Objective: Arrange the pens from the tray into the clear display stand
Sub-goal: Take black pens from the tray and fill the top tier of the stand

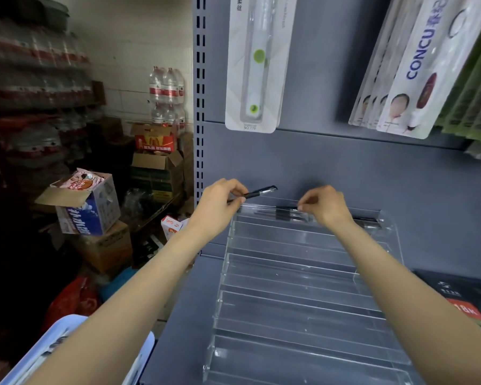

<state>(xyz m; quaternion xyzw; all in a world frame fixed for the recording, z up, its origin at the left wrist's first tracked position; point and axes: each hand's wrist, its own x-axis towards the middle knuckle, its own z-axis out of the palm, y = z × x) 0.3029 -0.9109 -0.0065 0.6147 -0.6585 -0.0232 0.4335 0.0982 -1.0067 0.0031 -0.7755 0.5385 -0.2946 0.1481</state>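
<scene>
A clear stepped display stand (303, 273) stands on the grey shelf in front of me. Its top row holds several black pens (281, 213), lying flat. My left hand (222, 202) grips a black pen (260, 192) just above the stand's top left corner, the pen pointing right and slightly up. My right hand (326, 207) pinches a pen in the top row, near its middle. A white tray (67, 329) sits at the bottom left, mostly hidden under my left forearm.
Packaged goods (252, 62) hang on the grey back panel above the stand. A dark box (461, 295) lies on the shelf to the right. Cardboard boxes (89, 207) and water bottles (165, 87) crowd the floor at left.
</scene>
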